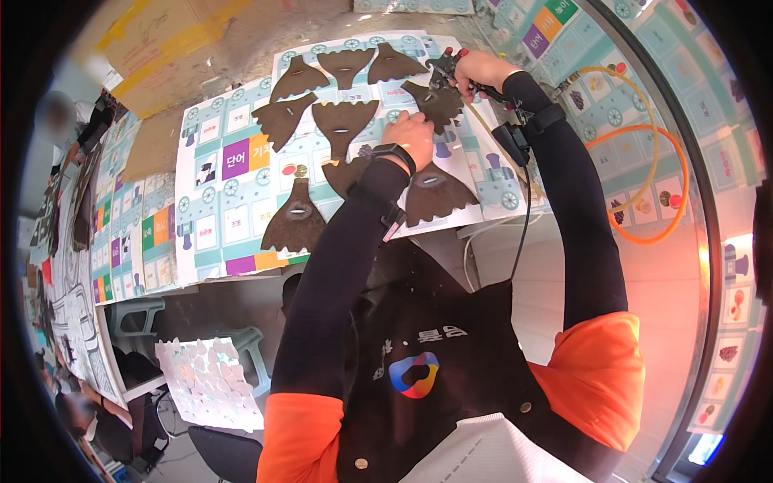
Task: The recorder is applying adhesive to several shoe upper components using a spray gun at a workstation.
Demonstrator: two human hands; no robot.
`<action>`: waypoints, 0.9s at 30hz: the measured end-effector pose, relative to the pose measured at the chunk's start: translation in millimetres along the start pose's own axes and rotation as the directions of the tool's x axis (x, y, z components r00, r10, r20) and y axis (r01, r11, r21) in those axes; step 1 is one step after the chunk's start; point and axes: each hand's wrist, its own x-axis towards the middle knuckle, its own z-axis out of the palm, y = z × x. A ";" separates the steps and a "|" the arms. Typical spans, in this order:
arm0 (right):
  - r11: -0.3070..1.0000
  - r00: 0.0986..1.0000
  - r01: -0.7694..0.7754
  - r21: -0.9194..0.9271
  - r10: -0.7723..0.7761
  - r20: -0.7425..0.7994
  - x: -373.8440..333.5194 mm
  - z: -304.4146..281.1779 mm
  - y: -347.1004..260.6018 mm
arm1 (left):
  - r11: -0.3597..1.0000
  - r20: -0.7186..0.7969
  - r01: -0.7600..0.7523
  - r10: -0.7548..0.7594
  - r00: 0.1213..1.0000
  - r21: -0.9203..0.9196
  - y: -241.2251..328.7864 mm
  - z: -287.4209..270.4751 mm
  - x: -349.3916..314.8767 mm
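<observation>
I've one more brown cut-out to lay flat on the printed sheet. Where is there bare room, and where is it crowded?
Bare room: the sheet's left strip, beside the lowest-left cut-out, and its right edge past the cut-out under the left forearm. Crowded: the upper middle, where cut-outs lie close, and around the left hand and the right hand with the spray tool.
</observation>
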 end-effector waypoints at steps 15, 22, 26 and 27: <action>0.974 0.967 0.150 0.171 -0.180 0.180 -18.2 64.4 -90.5 | 0.976 -0.303 -0.066 0.000 0.953 -0.209 -87.6 -14.3 -96.8; 0.995 0.987 0.090 0.040 -0.094 0.130 -10.9 64.5 -87.3 | 0.997 -0.258 0.043 -0.056 0.964 -0.057 -72.8 -15.1 -103.8; 0.997 0.988 0.052 0.055 -0.059 0.140 -8.8 66.2 -84.9 | 0.997 -0.261 0.062 -0.074 0.963 -0.052 -75.3 -12.9 -102.2; 0.997 0.988 0.063 0.038 -0.068 0.135 -6.8 66.1 -84.7 | 0.996 -0.262 0.069 -0.081 0.962 -0.054 -76.2 -12.6 -101.9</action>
